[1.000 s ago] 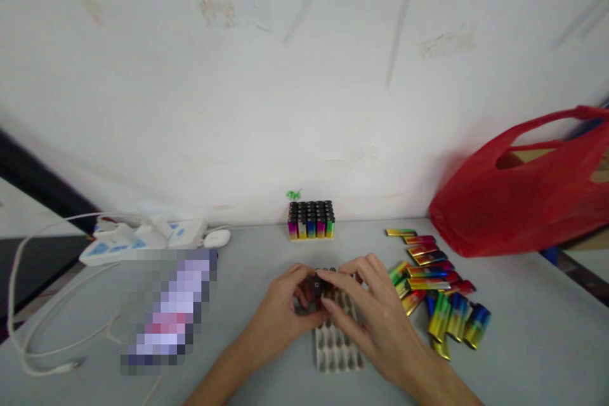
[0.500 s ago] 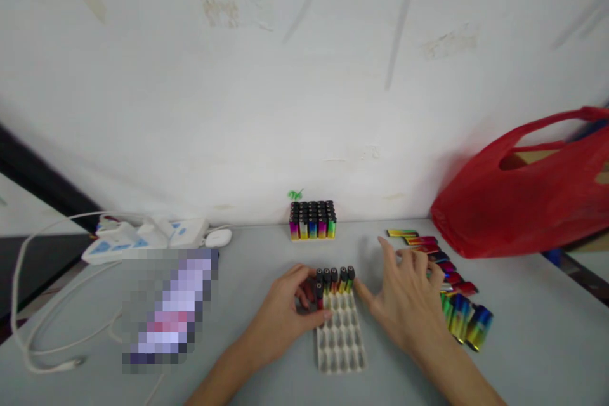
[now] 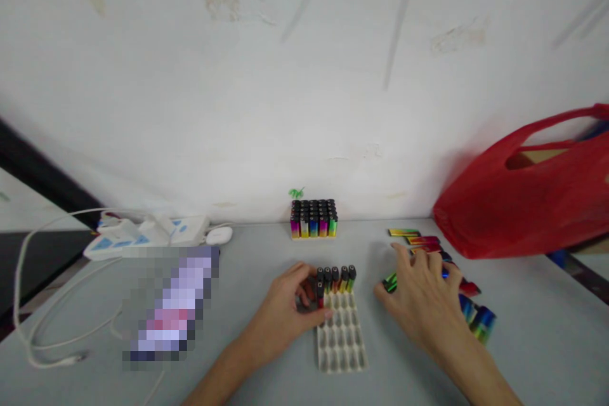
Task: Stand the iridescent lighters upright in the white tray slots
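Note:
A pale moulded tray (image 3: 343, 365) with rows of small pockets lies in front of me. Several black-topped lighters (image 3: 335, 276) stand upright along its far end, and one more lighter (image 3: 320, 295) stands behind my left thumb at the left side. My left hand (image 3: 295, 301) is closed around the tray's left edge, its thumb resting across the pockets. To the right, my right hand (image 3: 421, 292) is over the loose lighters (image 3: 483, 320). A green lighter (image 3: 390, 282) shows between its thumb and fingers; the fingertips are partly hidden.
A full block of upright lighters (image 3: 314, 220) stands by the wall. A red bag (image 3: 523, 216) is at the right, beside the loose lighters. On the left lie a blurred-out phone-like object (image 3: 176, 304), a white power strip (image 3: 143, 238) and a looping white cable (image 3: 21, 304).
My right hand has moved right, away from the tray and over the loose lighters, and a green lighter now shows at its thumb. My left hand has stayed on the tray.

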`<state>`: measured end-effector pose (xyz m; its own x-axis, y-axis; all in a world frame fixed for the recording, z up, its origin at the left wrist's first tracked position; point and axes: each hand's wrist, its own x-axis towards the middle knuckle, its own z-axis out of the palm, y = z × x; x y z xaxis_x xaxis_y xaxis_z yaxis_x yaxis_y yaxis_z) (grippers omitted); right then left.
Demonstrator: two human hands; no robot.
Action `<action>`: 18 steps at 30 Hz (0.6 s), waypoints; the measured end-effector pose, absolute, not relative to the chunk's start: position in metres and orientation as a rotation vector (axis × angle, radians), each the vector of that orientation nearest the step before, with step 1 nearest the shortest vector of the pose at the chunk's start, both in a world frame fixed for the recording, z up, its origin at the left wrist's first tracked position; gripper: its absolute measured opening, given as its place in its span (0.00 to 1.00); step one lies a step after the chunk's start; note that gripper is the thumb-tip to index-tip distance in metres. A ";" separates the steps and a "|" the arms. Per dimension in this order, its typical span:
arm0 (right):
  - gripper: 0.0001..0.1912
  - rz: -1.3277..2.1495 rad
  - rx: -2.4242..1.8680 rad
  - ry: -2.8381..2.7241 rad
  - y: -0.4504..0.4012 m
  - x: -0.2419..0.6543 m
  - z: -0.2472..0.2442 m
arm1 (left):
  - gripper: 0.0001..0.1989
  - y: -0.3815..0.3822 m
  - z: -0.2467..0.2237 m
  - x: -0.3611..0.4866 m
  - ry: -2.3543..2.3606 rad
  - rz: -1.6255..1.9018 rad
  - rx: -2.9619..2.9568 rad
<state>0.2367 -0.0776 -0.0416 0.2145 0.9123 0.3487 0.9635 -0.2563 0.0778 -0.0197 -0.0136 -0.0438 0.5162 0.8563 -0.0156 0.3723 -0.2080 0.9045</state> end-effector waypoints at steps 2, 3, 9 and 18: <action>0.27 -0.501 -2.271 -1.834 -0.077 0.235 -0.042 | 0.15 -0.014 -0.043 -0.020 1.028 0.628 1.798; 0.25 -0.499 -2.244 -1.844 -0.076 0.233 -0.041 | 0.15 -0.014 -0.043 -0.019 1.033 0.625 1.800; 0.17 -0.378 -2.076 -1.805 -0.073 0.218 -0.035 | 0.16 -0.014 -0.043 -0.020 1.028 0.636 1.819; 0.24 -0.188 -2.017 -1.741 -0.070 0.216 -0.039 | 0.16 -0.013 -0.041 -0.019 1.045 0.620 1.817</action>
<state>0.2164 -0.0696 -0.0391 0.1872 0.8990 0.3959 0.9628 -0.0881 -0.2553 -0.0194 -0.0134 -0.0412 0.5126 0.8584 -0.0187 0.3948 -0.2163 0.8930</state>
